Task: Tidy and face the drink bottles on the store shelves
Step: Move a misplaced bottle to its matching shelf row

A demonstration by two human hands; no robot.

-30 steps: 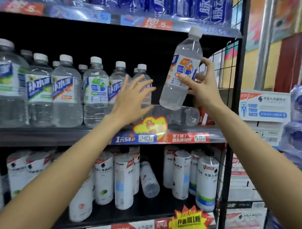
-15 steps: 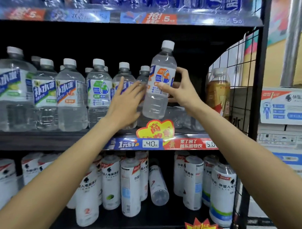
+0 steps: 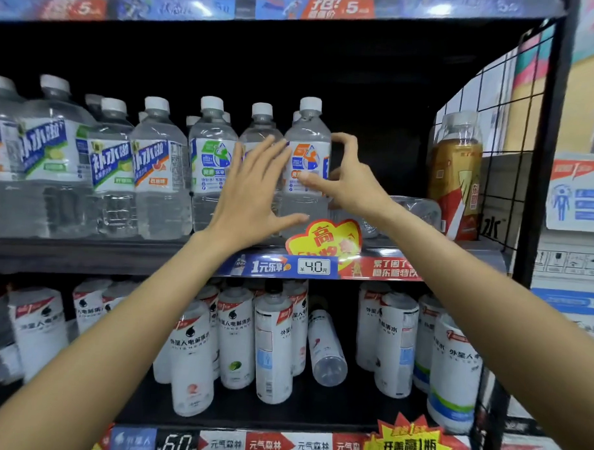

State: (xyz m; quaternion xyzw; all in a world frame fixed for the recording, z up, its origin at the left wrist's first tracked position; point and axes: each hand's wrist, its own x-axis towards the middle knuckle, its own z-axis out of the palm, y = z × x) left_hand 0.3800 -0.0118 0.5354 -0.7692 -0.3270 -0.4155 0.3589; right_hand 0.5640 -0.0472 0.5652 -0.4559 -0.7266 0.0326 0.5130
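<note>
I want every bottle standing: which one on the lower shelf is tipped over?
The clear bottle in the gap right of centre on the lower shelf. It leans with its base toward the camera; the white-sleeved bottles around it stand upright.

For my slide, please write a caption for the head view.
Both hands set an orange-labelled bottle upright at the row's end on the middle shelf.

A wire grid panel (image 3: 514, 138) closes the shelf's right end, with stacked cartons (image 3: 576, 197) beyond it.
</note>
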